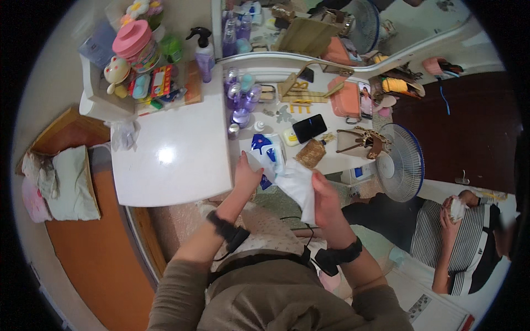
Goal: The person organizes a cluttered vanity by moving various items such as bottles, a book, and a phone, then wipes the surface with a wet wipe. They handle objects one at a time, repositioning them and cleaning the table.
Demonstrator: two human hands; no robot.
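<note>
A white wipe (297, 182) stretches between my two hands over the front edge of the white dressing table (174, 165). My right hand (327, 198) grips its right end, with the cloth hanging down beside the fingers. My left hand (247, 176) is at the wipe's thin left end, thumb and fingers close to it; part of that contact is hard to make out. Beneath the wipe lies a blue and white wet-wipe pack (273, 151), partly hidden. A gold glittery bottle (311, 153) and a black smartphone (309, 128) lie just beyond my right hand.
Purple bottles (244, 99), yellow clips (300, 105) and an orange case (345, 97) stand or lie farther back. Brown-framed glasses or a similar item (364, 140) sit near a blue-rimmed fan (399, 163) at right. Another person (447, 231) in a striped top is at the far right.
</note>
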